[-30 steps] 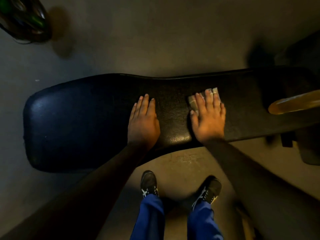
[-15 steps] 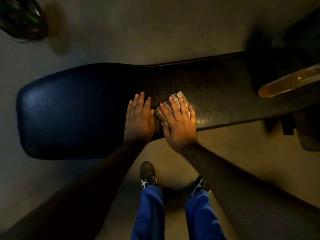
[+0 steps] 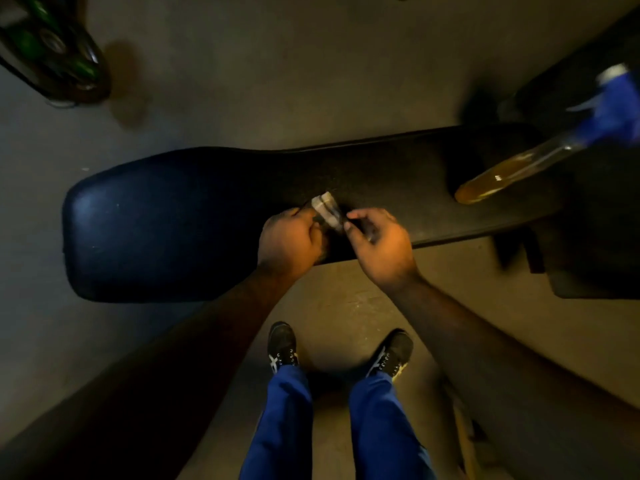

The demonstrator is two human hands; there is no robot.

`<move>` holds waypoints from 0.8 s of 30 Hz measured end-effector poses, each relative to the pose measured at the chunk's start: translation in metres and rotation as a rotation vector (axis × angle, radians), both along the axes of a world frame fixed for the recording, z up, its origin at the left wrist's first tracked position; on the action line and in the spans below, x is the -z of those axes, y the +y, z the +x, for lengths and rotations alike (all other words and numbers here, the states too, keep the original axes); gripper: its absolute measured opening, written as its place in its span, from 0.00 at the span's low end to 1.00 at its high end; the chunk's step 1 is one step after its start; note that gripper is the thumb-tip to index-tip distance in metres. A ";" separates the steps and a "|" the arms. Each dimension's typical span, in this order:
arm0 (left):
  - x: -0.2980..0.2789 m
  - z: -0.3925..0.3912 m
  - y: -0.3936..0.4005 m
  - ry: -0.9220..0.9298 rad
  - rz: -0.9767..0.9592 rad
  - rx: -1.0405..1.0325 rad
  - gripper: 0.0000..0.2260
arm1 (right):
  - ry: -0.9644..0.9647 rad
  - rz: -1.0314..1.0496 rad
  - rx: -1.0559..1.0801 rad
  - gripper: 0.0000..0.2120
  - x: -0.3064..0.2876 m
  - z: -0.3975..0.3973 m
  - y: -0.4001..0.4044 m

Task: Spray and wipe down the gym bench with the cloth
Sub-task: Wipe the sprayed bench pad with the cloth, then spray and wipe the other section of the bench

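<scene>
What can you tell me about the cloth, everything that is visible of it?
The cloth is small and pale, greyish white, with faint darker lines that may be a check pattern. It looks like soft fabric, folded or bunched into a thick wad. It is held above the near edge of the black bench, between the two hands: the left hand grips its left side and the fingers of the right hand meet its right side. Its lower part is hidden by the fingers. Whether it touches the bench cannot be told.
</scene>
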State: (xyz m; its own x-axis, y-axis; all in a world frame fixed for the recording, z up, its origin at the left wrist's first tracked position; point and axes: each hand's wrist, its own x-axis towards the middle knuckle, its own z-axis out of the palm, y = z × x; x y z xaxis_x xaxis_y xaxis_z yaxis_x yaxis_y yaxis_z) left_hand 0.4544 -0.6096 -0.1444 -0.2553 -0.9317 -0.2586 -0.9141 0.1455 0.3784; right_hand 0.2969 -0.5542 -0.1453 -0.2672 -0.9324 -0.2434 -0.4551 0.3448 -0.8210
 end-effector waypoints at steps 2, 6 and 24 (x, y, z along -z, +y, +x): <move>-0.014 -0.028 0.001 0.015 0.048 0.034 0.17 | -0.133 0.024 0.163 0.07 -0.017 -0.029 0.005; -0.035 -0.093 -0.002 0.032 0.106 0.113 0.24 | -0.240 -0.024 0.479 0.07 -0.039 -0.098 0.015; -0.041 -0.252 -0.029 0.125 0.113 -0.007 0.28 | -0.128 -0.155 0.314 0.26 -0.064 -0.270 -0.050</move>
State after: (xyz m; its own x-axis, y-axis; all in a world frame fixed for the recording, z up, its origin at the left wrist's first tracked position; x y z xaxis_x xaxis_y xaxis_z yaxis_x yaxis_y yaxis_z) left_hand 0.2022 -0.6382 -0.1031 -0.2857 -0.9003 -0.3283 -0.8598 0.0894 0.5028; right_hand 0.0270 -0.6040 -0.0815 -0.5227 -0.8381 -0.1561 -0.2368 0.3187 -0.9178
